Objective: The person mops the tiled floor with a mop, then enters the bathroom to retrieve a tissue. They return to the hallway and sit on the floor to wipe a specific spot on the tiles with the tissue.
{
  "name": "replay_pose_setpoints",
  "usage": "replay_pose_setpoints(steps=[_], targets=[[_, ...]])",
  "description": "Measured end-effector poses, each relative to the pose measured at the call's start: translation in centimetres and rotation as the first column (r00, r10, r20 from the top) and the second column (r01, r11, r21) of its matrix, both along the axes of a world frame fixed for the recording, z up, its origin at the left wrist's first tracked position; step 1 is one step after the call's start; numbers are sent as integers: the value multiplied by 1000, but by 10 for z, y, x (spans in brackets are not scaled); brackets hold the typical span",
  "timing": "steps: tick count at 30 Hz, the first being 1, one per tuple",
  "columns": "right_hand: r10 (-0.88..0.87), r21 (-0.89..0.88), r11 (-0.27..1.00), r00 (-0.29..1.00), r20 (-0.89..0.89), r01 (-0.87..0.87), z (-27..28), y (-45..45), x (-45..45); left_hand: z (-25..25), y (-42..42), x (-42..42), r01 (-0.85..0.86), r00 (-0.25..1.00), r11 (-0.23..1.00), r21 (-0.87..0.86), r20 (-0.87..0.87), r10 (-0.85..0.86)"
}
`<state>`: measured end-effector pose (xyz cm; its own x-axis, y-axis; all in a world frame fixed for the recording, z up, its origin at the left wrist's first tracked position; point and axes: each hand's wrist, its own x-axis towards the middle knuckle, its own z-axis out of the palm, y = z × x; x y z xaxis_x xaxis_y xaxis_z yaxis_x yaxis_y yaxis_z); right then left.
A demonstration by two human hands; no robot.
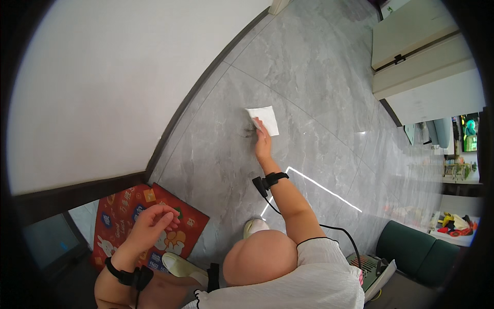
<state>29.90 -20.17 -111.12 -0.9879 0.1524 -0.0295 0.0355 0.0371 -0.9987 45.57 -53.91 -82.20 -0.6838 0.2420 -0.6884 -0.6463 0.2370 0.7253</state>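
My right hand (263, 139) reaches forward to the grey marble-look tile floor (308, 96) and holds a white cloth or wipe (265, 117) against it, with the fingertips partly hidden by the sheet. Just left of the hand, a dark smudge (249, 130) marks the tile. My left hand (156, 226) hovers with curled fingers above a red printed doormat (131, 204), and nothing shows in it. Each wrist wears a black strap with a small device and a cable.
A white wall (96, 89) with a dark baseboard (208, 77) runs along the left. White tape-like lines (324, 188) lie near my right forearm. At lower right stand a dark green seat (409, 247) and a box of items (370, 266). Pale doors (417, 38) are at upper right.
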Motion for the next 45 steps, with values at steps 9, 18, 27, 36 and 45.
replay_pose_setpoints(steps=[9, 18, 27, 36, 45], targets=[[524, 816, 512, 850, -49, -269, 10, -26, 22, -12, -4, 9, 26, 1000, 1000, -5, -11, -26], [156, 875, 483, 979, -127, 37, 26, -37, 0, -16, 0, 4, 55, 998, 998, -25, 9, -54], [21, 714, 699, 996, -85, 46, 8, -33, 6, -23, -4, 1, 91, 994, 991, -98, -56, -96], [147, 637, 771, 977, -157, -14, -7, -27, 1, -26, 7, -2, 153, 972, 977, -150, -155, -176], [-115, 130, 987, 973, 200, 90, 28, 36, -6, -22, -2, 10, 219, 949, 935, -280, -162, -271]])
